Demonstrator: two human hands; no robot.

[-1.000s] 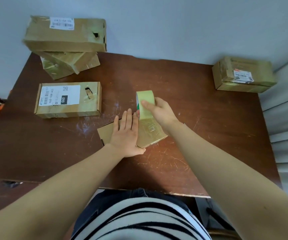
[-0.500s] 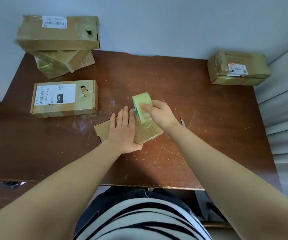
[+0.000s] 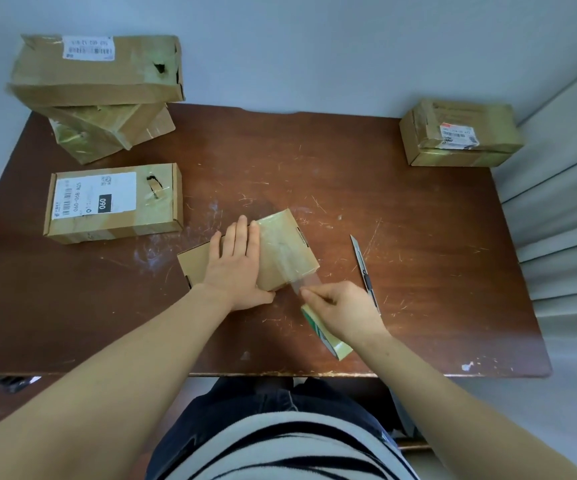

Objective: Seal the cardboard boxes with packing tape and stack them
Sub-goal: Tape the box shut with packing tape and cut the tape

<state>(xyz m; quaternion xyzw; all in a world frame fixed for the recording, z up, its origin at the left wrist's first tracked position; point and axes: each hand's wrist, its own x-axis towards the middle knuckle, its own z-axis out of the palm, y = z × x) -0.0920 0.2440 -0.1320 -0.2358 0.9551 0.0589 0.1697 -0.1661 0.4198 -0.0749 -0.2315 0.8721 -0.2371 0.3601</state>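
Table (image 3: 401,216): brown, scratched top bearing every box; its near middle serves as the work spot, within easy reach of both arms.
Stack (image 3: 96,95): 3 taped boxes piled at the far left corner against the wall, the lower ones skewed; judged to be the finished pile.
Labelled box (image 3: 113,202): lies flat by itself, just in front of the stack, with a torn slot near its right end.
Far box (image 3: 460,133): alone at the far right corner, well apart from the rest.
Box in hand (image 3: 280,251): the 1 being sealed, flat at the near middle, its lid shut; what any box holds cannot be seen.
Left hand (image 3: 238,265): open, palm flat on the lid, grasping nothing, likely pinning the box against the pull.
Right hand (image 3: 342,306): closed around the tape roll (image 3: 328,337), just off the box's near right corner.
Tape strip (image 3: 306,284): clear, running from the lid over the near edge to the roll, so uncut.
Knife (image 3: 365,271): on the table right of the box, touching neither hand, probably kept close for cutting.
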